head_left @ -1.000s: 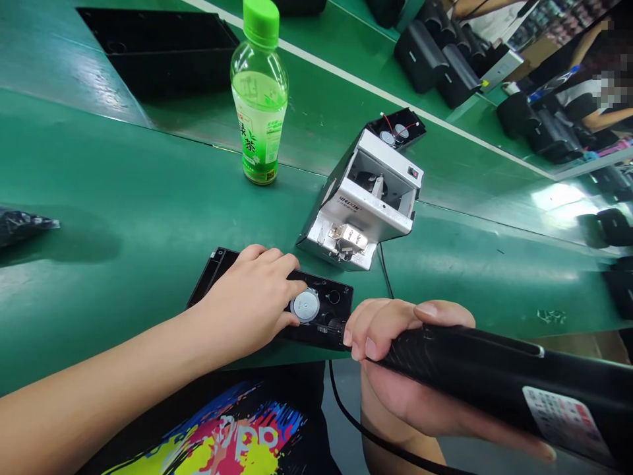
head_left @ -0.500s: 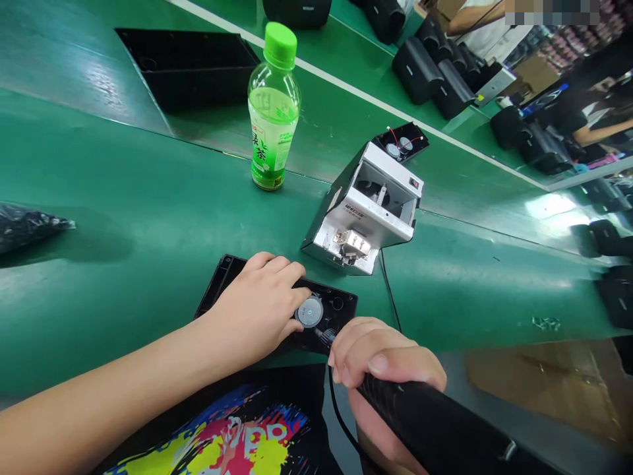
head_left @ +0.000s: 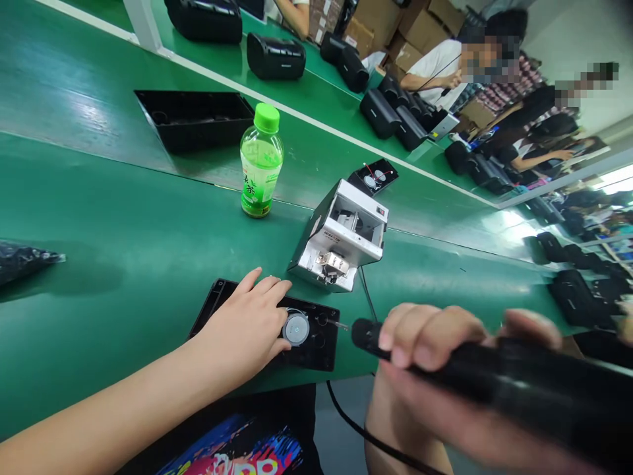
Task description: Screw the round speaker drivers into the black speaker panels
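Left hand point(head_left: 257, 316), fingers spread, rests on black panel point(head_left: 319, 355); right hand point(head_left: 430, 336) clasps screwdriver point(head_left: 514, 379) by panel's right end

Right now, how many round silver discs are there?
3: one disc by the left hand, two discs in the black panel behind the machine. The hand may hide more.

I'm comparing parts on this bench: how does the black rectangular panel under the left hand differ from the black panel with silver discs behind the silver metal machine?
The near black rectangular panel lies under the left hand; no hand touches the far black panel. The near panel's uncovered part shows one silver disc; the far panel shows two. Red wires show on the far panel; none show on the near panel. Both are black.
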The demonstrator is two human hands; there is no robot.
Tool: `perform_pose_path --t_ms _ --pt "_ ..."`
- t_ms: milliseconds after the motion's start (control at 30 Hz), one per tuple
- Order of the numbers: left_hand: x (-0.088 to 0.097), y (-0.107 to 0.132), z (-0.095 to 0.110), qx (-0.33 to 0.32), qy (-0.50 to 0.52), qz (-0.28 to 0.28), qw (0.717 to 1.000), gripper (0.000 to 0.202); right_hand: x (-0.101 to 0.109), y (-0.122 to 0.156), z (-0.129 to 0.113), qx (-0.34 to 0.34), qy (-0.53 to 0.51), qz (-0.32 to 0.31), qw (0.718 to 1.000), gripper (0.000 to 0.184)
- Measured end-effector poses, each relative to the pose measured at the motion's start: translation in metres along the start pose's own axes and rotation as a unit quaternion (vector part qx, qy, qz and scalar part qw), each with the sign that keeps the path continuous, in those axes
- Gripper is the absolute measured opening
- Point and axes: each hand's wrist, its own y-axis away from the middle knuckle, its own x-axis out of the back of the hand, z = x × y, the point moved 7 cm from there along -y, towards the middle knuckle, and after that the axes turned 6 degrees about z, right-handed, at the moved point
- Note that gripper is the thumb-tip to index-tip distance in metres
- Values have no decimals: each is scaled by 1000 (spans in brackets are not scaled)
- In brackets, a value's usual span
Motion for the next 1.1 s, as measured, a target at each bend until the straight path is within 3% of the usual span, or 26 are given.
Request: perform_pose_path --t_ms 100,167,233,300,367,467,600,767,833,967,1100 --pt "3 6 -2 10 -28 15 999 30 -7 -40 -2 91 -80 18 992 54" --pt "7 12 -6 25 -38 33 998 29 -24 -58 13 143 -118 -31 982 62" --pt "9 19 -10 37 -35 46 998 25 -43 -67 34 150 -123 -102 976 67" --pt "10 26 -14 42 -24 51 998 21 -53 -71 52 126 -107 -125 978 71" --pt "10 31 -17 43 -17 53 998 22 -50 -72 61 97 -85 -87 988 78" --pt "12 33 -20 41 -20 64 997 24 -36 -70 61 75 -70 -31 994 88" --pt "15 30 -19 29 -25 74 997 26 -30 -60 52 33 -73 -52 995 91" --pt "15 29 -18 25 -33 71 997 28 -37 -39 30 -76 -82 -26 993 63" --pt "16 29 -18 23 -37 76 996 29 -43 -32 20 -84 -70 -39 993 56" --pt "15 30 -17 21 -42 89 995 28 -41 -38 11 -25 -47 -24 998 61" --pt "14 31 -17 17 -50 99 994 26 -31 -58 16 100 -9 26 995 68"
